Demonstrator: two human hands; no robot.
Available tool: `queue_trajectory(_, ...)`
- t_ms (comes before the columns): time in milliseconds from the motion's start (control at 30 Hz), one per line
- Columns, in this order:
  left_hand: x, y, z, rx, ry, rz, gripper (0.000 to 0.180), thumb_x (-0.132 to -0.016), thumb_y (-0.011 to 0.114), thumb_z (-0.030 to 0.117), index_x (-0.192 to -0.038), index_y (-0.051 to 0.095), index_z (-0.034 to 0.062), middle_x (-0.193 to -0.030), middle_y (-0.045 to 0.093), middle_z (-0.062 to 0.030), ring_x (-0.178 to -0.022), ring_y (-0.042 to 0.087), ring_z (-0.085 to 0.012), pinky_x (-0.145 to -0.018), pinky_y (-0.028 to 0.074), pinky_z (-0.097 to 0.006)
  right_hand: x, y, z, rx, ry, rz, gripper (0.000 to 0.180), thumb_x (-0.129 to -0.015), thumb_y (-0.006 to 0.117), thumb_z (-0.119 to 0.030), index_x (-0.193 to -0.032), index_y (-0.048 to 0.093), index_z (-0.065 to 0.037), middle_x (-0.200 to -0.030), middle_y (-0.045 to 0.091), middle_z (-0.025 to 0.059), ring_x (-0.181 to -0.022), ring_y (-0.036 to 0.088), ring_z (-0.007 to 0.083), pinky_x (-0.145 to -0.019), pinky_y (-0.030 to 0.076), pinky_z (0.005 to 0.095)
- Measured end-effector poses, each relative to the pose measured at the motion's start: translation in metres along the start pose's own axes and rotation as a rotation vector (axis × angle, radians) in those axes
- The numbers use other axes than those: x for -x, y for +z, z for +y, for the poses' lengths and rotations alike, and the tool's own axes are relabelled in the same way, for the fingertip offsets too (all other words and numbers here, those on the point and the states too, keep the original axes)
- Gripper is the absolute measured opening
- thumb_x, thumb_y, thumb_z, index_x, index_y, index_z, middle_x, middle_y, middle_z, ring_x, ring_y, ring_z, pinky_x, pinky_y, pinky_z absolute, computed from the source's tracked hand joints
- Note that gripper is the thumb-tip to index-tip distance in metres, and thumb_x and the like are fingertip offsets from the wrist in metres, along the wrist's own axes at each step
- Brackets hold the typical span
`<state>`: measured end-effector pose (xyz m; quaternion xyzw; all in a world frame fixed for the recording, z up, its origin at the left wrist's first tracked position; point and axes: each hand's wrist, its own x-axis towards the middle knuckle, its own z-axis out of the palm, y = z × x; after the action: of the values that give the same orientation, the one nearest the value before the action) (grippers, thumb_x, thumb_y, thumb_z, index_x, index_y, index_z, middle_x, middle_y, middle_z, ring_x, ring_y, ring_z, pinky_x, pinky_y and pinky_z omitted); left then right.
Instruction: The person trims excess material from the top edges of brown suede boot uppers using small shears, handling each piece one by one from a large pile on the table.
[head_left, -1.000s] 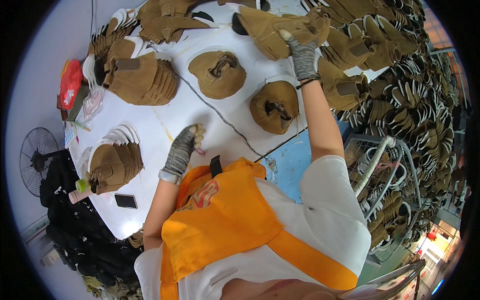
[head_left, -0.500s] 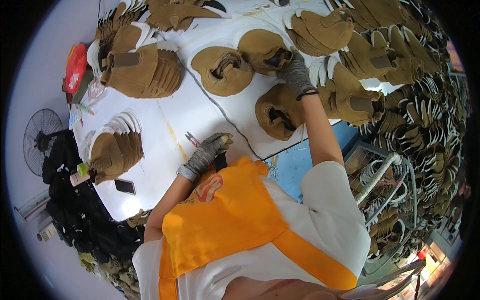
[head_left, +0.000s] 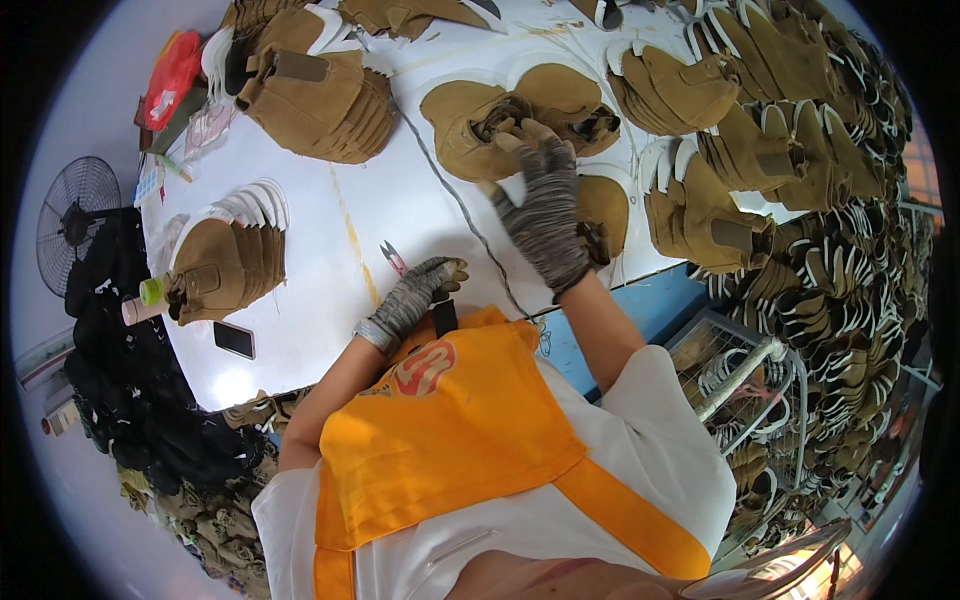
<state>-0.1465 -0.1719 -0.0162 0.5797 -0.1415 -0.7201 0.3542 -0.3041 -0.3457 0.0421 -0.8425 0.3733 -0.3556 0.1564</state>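
My gloved left hand (head_left: 420, 295) is closed near the table's front edge. Small red-handled thread snips (head_left: 394, 258) stick out from it, blades pointing away. My gloved right hand (head_left: 545, 205) has its fingers apart, thumb spread to the left. Its fingertips reach over the crumpled opening of a brown shoe upper (head_left: 455, 135); whether they touch it I cannot tell. A second brown upper (head_left: 558, 95) lies just beyond, to the right. A third upper (head_left: 603, 210) is partly hidden behind my right hand and wrist.
Stacked brown uppers with white edges (head_left: 320, 105) stand at the back left, more (head_left: 228, 262) at the left. A phone (head_left: 234, 339) lies near the table edge. A black cord (head_left: 465, 215) crosses the white table. At right stand a wire cart (head_left: 800, 400) and piled uppers (head_left: 830, 280).
My right hand has come off the far right upper and moved left and nearer, over the left upper's opening. My left hand stays in place with the snips.
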Motion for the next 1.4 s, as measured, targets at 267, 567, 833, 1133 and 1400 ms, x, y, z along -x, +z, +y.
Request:
queue_trajectory(267, 0.011, -0.020, -0.011, 0.040, 0.081, -0.002, 0.038, -0.097, 0.053, 0.031, -0.125, 0.056, 0.0058, -0.112, 0.064, -0.0051, -0.099, 0.059, -0.0134, -0.090, 0.045, -0.029, -0.015, 0.062, -0.040, 0.249, 0.041, -0.138, 0.067, -0.067, 0.080, -0.029, -0.123, 0.052, -0.007, -0.138, 0.033, 0.0201, -0.131, 0.028, 0.0404, -0.110, 0.015, 0.0607)
queue_trajectory(567, 0.019, -0.039, -0.021, 0.026, 0.077, 0.003, 0.041, -0.096, 0.052, 0.037, -0.126, 0.057, 0.0088, -0.116, 0.063, -0.0051, -0.103, 0.057, -0.0157, -0.091, 0.044, -0.030, -0.024, 0.051, -0.006, 0.333, 0.113, 0.087, 0.058, -0.065, 0.081, -0.026, -0.113, 0.056, -0.006, -0.119, 0.052, 0.0137, -0.117, 0.044, 0.0328, -0.103, 0.028, 0.0538)
queue_trajectory(833, 0.018, -0.036, -0.020, -0.073, 0.197, -0.135, 0.047, -0.095, 0.052, 0.043, -0.128, 0.055, 0.0100, -0.119, 0.061, -0.0065, -0.106, 0.056, -0.0170, -0.092, 0.044, -0.033, -0.030, 0.045, 0.007, 0.313, 0.060, -0.108, 0.040, -0.066, 0.082, -0.028, -0.101, 0.068, -0.013, -0.101, 0.058, 0.0131, -0.097, 0.053, 0.0338, -0.089, 0.042, 0.0438)
queue_trajectory(1133, 0.008, -0.067, -0.040, -0.097, 0.249, -0.131, 0.047, -0.095, 0.053, 0.043, -0.127, 0.055, 0.0086, -0.115, 0.061, -0.0060, -0.101, 0.056, -0.0135, -0.089, 0.046, -0.031, -0.080, -0.004, 0.019, -0.549, 0.283, 0.282, 0.030, -0.083, 0.074, -0.023, -0.101, 0.062, -0.003, -0.100, 0.057, 0.0054, -0.097, 0.052, 0.0169, -0.088, 0.044, 0.0329)
queue_trajectory(1400, 0.022, -0.064, -0.029, -0.034, 0.230, -0.136, 0.045, -0.094, 0.054, 0.042, -0.125, 0.057, 0.0099, -0.111, 0.062, -0.0033, -0.098, 0.056, -0.0126, -0.088, 0.045, -0.029, -0.079, -0.099, 0.019, -0.272, 0.410, 0.638, 0.042, -0.082, 0.076, -0.029, -0.106, 0.059, 0.000, -0.106, 0.057, 0.0105, -0.099, 0.055, 0.0222, -0.091, 0.046, 0.0361)
